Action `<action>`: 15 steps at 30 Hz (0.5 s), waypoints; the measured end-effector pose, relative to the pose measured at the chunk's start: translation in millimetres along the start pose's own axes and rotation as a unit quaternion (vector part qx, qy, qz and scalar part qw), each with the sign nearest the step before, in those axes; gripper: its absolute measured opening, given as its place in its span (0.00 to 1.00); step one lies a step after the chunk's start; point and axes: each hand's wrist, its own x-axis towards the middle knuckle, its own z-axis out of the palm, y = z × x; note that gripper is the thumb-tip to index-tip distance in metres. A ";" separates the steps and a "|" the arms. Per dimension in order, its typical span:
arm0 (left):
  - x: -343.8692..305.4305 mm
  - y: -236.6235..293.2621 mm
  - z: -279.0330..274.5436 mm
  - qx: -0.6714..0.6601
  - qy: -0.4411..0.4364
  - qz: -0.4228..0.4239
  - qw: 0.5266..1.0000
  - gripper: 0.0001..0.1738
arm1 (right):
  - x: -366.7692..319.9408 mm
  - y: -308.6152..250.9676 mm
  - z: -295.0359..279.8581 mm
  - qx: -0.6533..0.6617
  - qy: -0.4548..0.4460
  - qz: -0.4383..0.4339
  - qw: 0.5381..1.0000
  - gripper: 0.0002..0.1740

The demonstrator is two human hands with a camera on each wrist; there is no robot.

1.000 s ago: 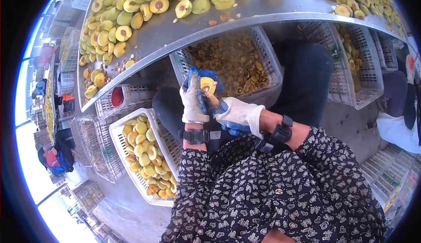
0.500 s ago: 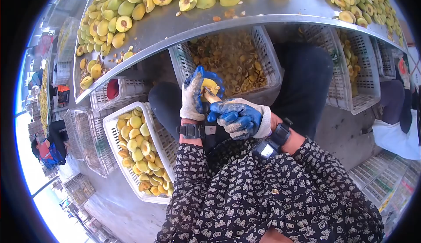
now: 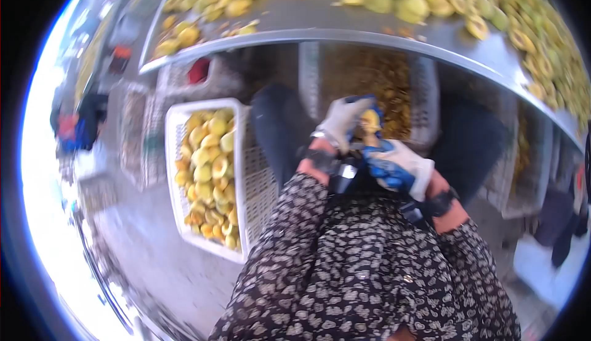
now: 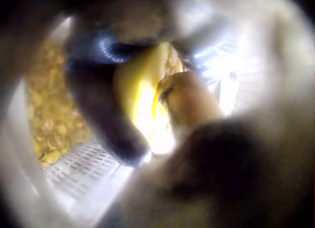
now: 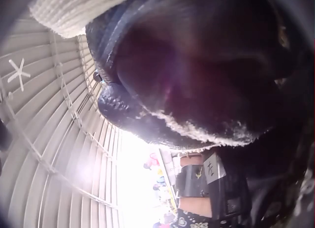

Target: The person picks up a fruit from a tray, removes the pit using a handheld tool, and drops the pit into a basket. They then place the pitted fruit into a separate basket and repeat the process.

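In the head view both hands are close together above my lap, in white gloves with blue-coated fingers. My left hand (image 3: 341, 119) holds a yellow peach half (image 3: 370, 120) with its fingers round the outside. My right hand (image 3: 397, 167) grips a small tool with a light wooden handle (image 3: 371, 139), which points at the fruit. The left wrist view shows the tool (image 4: 194, 100) up against the cut face of the peach half (image 4: 142, 85); its working tip is hidden. Dark gloved fingers (image 5: 187, 75) fill the right wrist view, curled inward.
A metal table (image 3: 295, 18) heaped with fruit halves crosses ahead. Beneath it, between my knees, stands a crate (image 3: 309, 79) of brownish fruit scraps. A white crate (image 3: 244, 175) of yellow halves is on the floor at left. More crates (image 3: 508, 184) stand at right.
The head view has swung left and blurred, so table, crates and hands appear farther right. The right hand has turned at the peach half; both hands keep their holds.
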 end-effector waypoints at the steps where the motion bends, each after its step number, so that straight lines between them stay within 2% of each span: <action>1: -0.8 35.5 9.2 -0.158 0.056 -0.207 0.964 0.36 | -4.3 -4.6 -2.4 -0.017 0.009 0.003 1.000 0.07; 2: 8.5 7.4 5.8 -0.094 0.021 -0.145 0.985 0.39 | -8.6 -10.3 -4.8 -0.039 0.009 0.019 0.999 0.05; 4: 21.9 0.7 13.4 -0.315 0.098 -0.266 0.906 0.34 | -18.3 -19.0 -3.5 -0.036 -0.005 0.009 0.999 0.05; 5: 20.5 8.8 12.8 -0.307 0.090 -0.260 0.911 0.24 | -16.3 -22.6 -9.3 -0.014 -0.029 0.036 0.999 0.05; 6: 13.0 8.7 12.5 -0.310 0.086 -0.261 0.910 0.24 | -17.0 -25.8 -4.3 -0.013 -0.023 0.036 0.999 0.05; 7: 4.7 9.8 12.3 -0.152 0.064 -0.040 0.985 0.19 | -18.7 -29.4 4.0 -0.089 0.012 0.034 0.995 0.06; 8: 2.7 10.1 10.8 0.009 0.035 0.193 0.981 0.15 | -20.9 -34.4 10.8 -0.165 0.056 0.030 0.984 0.07; 10: 18.7 -27.1 -12.3 0.075 -0.063 0.098 0.990 0.15 | -17.3 -37.1 9.0 -0.237 0.089 0.039 0.967 0.09; 11: 21.0 -15.0 -7.2 -0.153 -0.037 -0.028 0.987 0.15 | -17.4 -35.5 3.6 -0.171 0.053 0.038 0.983 0.09; 12: 22.2 -1.4 -1.6 -0.362 -0.012 -0.162 0.918 0.14 | -17.5 -34.5 -2.1 -0.106 0.010 0.030 0.994 0.09; 14: 28.2 -0.1 1.0 -0.387 0.056 -0.209 0.896 0.15 | -18.7 -29.9 -5.4 0.079 -0.134 0.009 0.988 0.09; 15: 28.3 1.6 0.4 -0.374 0.070 -0.220 0.898 0.17 | -18.3 -31.2 -0.9 0.118 -0.164 0.020 0.979 0.05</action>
